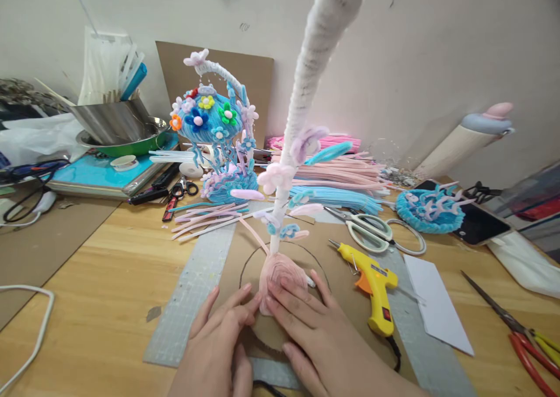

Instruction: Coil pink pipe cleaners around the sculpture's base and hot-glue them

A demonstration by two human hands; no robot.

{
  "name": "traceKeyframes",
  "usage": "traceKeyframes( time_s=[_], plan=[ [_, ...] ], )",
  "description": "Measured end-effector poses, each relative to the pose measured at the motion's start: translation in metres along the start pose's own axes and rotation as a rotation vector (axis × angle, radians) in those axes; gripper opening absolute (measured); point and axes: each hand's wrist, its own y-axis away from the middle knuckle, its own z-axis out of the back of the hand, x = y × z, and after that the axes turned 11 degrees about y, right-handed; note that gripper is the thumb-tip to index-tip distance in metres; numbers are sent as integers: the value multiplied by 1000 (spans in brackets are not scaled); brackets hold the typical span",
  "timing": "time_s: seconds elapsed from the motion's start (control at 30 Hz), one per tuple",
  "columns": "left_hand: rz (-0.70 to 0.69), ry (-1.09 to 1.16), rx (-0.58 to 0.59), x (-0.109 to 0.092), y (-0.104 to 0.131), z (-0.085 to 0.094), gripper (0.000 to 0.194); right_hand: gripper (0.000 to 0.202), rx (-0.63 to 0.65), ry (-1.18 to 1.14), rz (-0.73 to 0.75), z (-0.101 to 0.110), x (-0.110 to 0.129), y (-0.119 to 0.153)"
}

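My right hand (312,330) lies with its fingers stretched out flat on a pale pink coil of pipe cleaner (284,267). At the coil's lower left edge rest the fingertips of my left hand (225,327), its fingers apart. The coil surrounds the foot of a tall stem wrapped in white pipe cleaner (297,105), which rises past the top of the view. Lilac, pink and blue flowers and leaves (275,178) sit along the stem. Beneath is a brown cardboard sheet (236,263) with a drawn circle; my hands hide part of it.
A yellow glue gun (371,286) lies right of my hands, near white-handled scissors (370,230) and red-handled scissors (520,338). Behind stand a finished blue jellyfish ornament (214,122) and bundles of pipe cleaners (336,175). A blue round base (431,210) is at the right.
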Motion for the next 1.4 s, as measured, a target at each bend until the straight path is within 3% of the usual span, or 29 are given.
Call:
traceKeyframes(
  time_s=[0.13, 0.27, 0.47, 0.63, 0.73, 0.83, 1.1, 1.27, 1.4],
  plan=[
    [-89, -79, 23, -3, -3, 2, 61, 69, 28, -5, -7, 0, 1, 0],
    [-74, -11, 22, -3, -3, 5, 57, 66, 60, -4, -15, 1, 2, 0],
    [164, 228, -57, -4, -13, 13, 32, 66, 56, -15, -23, 3, 3, 1],
    [425, 726, -207, -2, -27, 15, 22, 63, 75, -7, -28, 0, 3, 2],
    [520, 875, -231, 2, -34, 13, 21, 62, 78, -12, -26, 0, 3, 2],
    [521, 871, -255, 5, -37, 9, 23, 61, 79, -20, -22, 0, 3, 2],
    [490, 868, -171, 3, -34, 1, 9, 60, 75, -33, -26, 0, 1, 3],
    [488, 690, -38, 5, -34, 21, 8, 59, 62, -34, -15, 1, 1, 3],
    [554, 730, -177, 8, -40, 42, 15, 59, 46, -37, -5, 2, 0, 3]
  ],
)
